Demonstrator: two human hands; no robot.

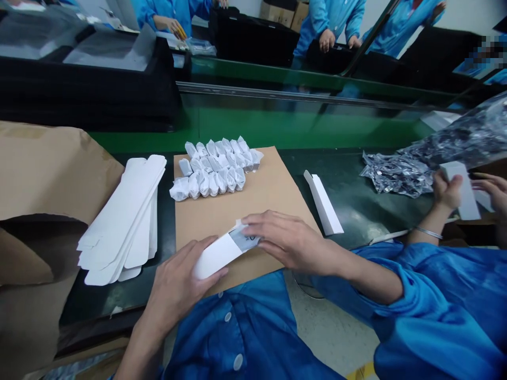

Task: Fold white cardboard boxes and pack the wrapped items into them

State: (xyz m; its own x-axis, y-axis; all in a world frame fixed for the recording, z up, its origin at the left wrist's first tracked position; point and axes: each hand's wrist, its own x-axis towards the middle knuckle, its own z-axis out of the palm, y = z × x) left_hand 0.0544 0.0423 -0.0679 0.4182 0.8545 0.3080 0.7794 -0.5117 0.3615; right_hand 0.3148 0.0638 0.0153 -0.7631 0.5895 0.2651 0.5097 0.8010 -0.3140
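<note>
My left hand (180, 279) is closed around a long narrow white box (219, 256), tilted up to the right. At its open upper end my right hand (291, 240) grips a grey-white wrapped packet (242, 238), which sits partly inside the box; dark print shows on it. Beneath both hands lies a brown cardboard sheet (273, 198). Rows of small paper-wrapped packets (217, 166) rest on its far left part. To the left is a pile of flat white cartons (122, 221). A folded-up white box (322, 203) lies right of the sheet.
A brown cardboard box (43, 169) stands open at left, with a black case (87, 95) behind it. At right, a co-worker's hands (449, 190) hold a white box beside clear plastic bags (400, 169). Across the green line (253, 116), co-workers in blue handle black cases.
</note>
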